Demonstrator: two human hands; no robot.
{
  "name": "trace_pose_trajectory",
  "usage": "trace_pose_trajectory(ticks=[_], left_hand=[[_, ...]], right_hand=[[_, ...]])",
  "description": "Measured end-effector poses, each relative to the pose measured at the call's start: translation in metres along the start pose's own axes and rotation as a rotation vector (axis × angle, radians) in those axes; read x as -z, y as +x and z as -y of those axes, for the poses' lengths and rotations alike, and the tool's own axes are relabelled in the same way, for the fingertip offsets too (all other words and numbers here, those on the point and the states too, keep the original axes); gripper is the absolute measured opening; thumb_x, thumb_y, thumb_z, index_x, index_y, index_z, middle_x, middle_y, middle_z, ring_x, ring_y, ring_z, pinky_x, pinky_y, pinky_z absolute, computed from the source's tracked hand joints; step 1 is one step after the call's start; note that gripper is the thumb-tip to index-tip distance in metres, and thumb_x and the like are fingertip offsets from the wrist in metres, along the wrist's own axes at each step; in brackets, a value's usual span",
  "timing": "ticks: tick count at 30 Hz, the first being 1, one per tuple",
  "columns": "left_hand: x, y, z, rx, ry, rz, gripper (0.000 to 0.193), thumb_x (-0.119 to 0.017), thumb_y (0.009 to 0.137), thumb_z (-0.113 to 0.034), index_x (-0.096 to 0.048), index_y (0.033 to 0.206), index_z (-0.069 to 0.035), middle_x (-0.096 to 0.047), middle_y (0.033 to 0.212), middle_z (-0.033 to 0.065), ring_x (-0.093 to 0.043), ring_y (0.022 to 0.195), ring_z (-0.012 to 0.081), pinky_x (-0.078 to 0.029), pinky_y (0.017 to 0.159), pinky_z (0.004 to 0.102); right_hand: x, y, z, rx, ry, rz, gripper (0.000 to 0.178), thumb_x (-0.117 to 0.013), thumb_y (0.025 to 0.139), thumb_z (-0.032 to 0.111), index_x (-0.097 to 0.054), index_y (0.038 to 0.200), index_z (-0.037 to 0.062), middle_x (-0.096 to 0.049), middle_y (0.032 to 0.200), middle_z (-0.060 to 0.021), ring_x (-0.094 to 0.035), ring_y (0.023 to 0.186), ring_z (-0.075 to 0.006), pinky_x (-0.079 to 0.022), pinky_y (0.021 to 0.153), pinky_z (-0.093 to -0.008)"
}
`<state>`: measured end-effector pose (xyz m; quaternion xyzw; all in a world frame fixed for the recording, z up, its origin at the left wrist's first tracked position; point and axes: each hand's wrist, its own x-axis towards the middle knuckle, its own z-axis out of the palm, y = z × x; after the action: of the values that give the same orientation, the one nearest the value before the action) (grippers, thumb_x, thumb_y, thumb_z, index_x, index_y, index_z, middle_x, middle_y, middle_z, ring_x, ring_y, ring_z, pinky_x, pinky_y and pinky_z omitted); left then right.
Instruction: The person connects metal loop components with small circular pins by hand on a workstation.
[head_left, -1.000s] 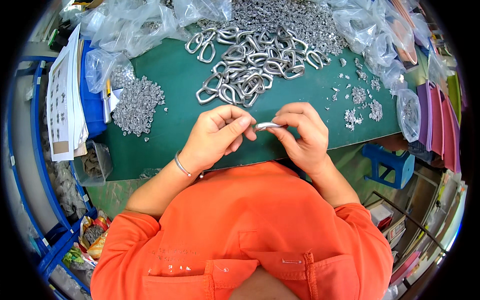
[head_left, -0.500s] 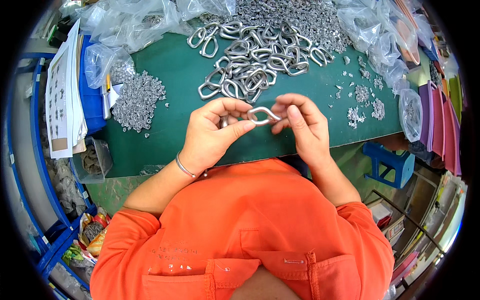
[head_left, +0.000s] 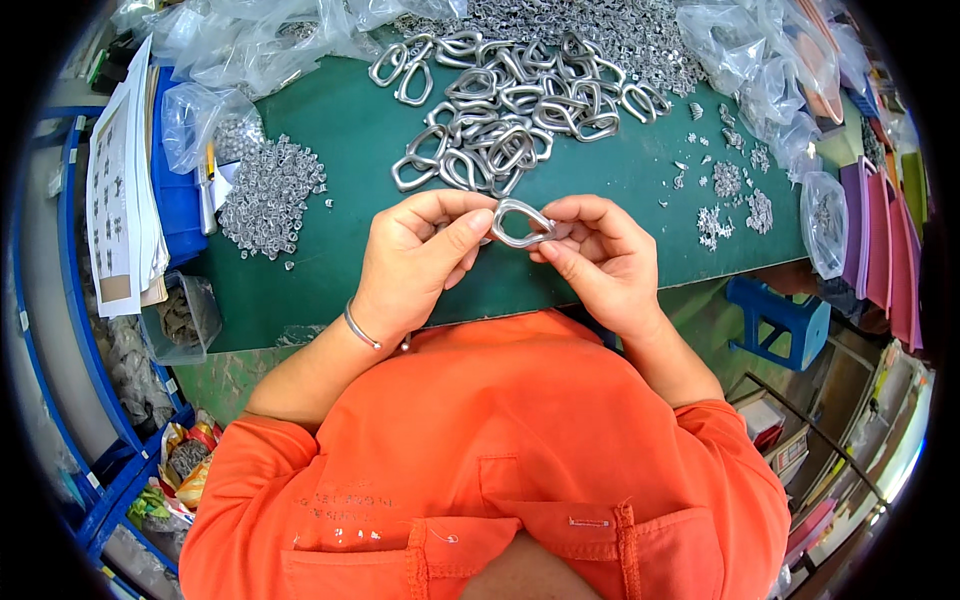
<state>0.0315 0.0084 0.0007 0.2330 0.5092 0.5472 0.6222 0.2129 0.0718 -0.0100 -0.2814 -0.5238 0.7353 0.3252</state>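
Note:
A silver metal ring (head_left: 519, 240), rounded but uneven in outline, is held up between both hands above the near part of the green table. My left hand (head_left: 415, 250) pinches its left side between thumb and fingers. On the other side, my right hand (head_left: 603, 258) grips the ring's right end with its thumb and fingertips. A pile of similar metal rings (head_left: 510, 110) lies on the table just beyond my hands.
Small clear beads (head_left: 270, 195) are heaped at the left, near a blue tray (head_left: 178, 215) with papers (head_left: 125, 190). Many small pieces (head_left: 620, 40) spread along the back. Clear plastic bags (head_left: 770, 75) and little clusters (head_left: 728, 180) lie right. A blue stool (head_left: 785, 320) stands beyond the table edge.
The ring has turned so that its opening shows wider. My right fingers have closed in on its right end, and the left fingers have shifted their pinch.

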Motion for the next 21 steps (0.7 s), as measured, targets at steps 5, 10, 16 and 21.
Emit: trace_pose_trajectory(ticks=[5, 10, 16, 21], left_hand=[[-0.001, 0.000, 0.002, 0.025, 0.040, -0.007, 0.017, -0.058, 0.084, -0.012, -0.060, 0.095, 0.002, -0.060, 0.073, 0.0028, -0.047, 0.055, 0.0032, -0.035, 0.044, 0.0150], [-0.005, 0.001, 0.005, 0.060, -0.055, -0.053, 0.020, -0.056, 0.086, -0.014, -0.057, 0.098, 0.002, -0.060, 0.076, 0.0054, -0.055, 0.060, 0.0085, -0.045, 0.046, 0.0189], [0.005, 0.005, 0.009, 0.337, -0.392, 0.113, 0.029, -0.046, 0.090, -0.024, -0.054, 0.098, 0.003, -0.056, 0.077, 0.0082, -0.054, 0.063, 0.0128, -0.045, 0.043, 0.0226], [0.003, -0.002, 0.000, 0.257, -0.262, 0.062, 0.011, -0.058, 0.082, -0.009, -0.053, 0.088, -0.001, -0.047, 0.069, 0.0018, -0.043, 0.056, 0.0068, -0.033, 0.040, 0.0183]], right_hand=[[0.002, -0.002, 0.000, -0.004, 0.015, -0.010, 0.028, -0.051, 0.080, -0.011, -0.047, 0.108, -0.0061, -0.055, 0.101, -0.0124, -0.057, 0.092, -0.0166, -0.049, 0.081, -0.0260], [-0.002, -0.003, 0.002, 0.176, -0.256, -0.042, 0.022, -0.054, 0.076, -0.011, -0.056, 0.096, -0.0041, -0.058, 0.096, -0.0124, -0.059, 0.089, -0.0199, -0.050, 0.076, -0.0279], [-0.004, 0.040, 0.009, 0.714, -0.935, 0.005, 0.022, -0.059, 0.068, -0.007, -0.060, 0.088, 0.0019, -0.059, 0.086, -0.0107, -0.056, 0.079, -0.0275, -0.046, 0.070, -0.0343], [0.009, 0.077, -0.008, 0.566, -1.076, -0.094, 0.022, -0.062, 0.070, -0.001, -0.060, 0.092, 0.0029, -0.056, 0.083, -0.0105, -0.055, 0.077, -0.0280, -0.045, 0.066, -0.0319]])
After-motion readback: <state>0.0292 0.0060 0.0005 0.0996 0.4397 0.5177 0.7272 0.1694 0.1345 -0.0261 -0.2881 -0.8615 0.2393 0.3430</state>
